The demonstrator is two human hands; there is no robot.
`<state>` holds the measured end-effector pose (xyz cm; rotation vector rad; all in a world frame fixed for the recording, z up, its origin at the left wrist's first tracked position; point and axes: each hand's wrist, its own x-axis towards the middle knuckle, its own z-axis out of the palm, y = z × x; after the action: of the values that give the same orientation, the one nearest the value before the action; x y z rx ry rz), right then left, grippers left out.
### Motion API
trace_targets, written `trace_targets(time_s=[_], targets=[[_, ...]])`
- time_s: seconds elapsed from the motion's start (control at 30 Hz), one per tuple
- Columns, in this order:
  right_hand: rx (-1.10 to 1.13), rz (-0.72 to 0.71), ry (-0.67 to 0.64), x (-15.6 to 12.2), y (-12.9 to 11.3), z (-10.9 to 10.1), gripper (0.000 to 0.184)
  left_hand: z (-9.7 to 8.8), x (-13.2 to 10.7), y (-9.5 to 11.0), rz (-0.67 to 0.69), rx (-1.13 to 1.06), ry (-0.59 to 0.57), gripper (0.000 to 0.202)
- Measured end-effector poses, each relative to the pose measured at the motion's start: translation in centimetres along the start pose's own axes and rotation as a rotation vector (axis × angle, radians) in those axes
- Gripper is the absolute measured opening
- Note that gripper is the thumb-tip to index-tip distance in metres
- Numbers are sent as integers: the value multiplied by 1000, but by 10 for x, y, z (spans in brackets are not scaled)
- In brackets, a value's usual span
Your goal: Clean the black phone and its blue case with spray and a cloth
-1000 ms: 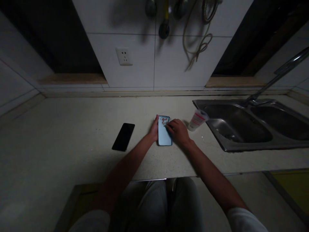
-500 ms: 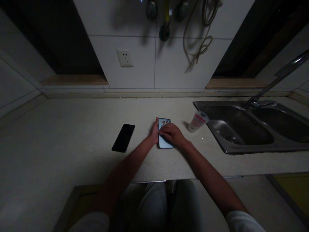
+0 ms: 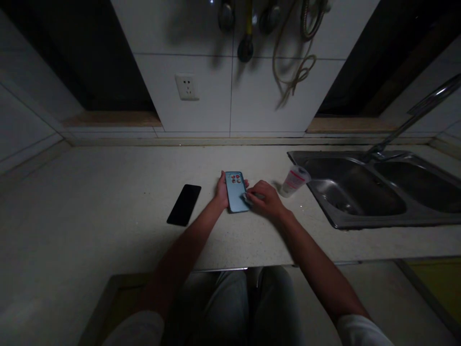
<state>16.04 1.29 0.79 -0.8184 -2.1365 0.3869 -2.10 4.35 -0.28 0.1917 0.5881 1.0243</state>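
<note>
A light blue phone (image 3: 235, 191) with its back and camera cluster facing up sits in my left hand (image 3: 221, 190), whose fingers curl around its left edge and lift it slightly off the pale countertop (image 3: 108, 202). My right hand (image 3: 264, 198) is closed, pinching a small pale thing against the phone's lower right edge; I cannot make out what it is. A black phone (image 3: 184, 204) lies flat on the counter to the left of my hands.
A white tube with red print (image 3: 293, 181) lies beside the steel double sink (image 3: 382, 190) at the right, under a tap (image 3: 414, 115). A wall socket (image 3: 187, 86), hanging utensils (image 3: 246, 29) and a looped cord (image 3: 295, 57) are on the tiled wall behind.
The blue phone has shifted left and is now gripped and raised by my left hand. My right hand came off the phone's back and now pinches at its right edge.
</note>
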Motion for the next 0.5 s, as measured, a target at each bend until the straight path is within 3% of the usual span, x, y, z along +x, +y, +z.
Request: trace_targets(time_s=[0.1, 0.2, 0.37, 0.5], targets=[[243, 241, 211, -2, 4, 10, 21, 2, -2, 1, 11, 54, -2, 73], [467, 448, 332, -1, 7, 21, 24, 4, -3, 0, 54, 128, -33, 69], [965, 643, 345, 3, 7, 30, 25, 5, -1, -6, 40, 187, -106, 72], [1004, 745, 384, 5, 11, 25, 28, 4, 1, -15, 0, 229, -97, 58]])
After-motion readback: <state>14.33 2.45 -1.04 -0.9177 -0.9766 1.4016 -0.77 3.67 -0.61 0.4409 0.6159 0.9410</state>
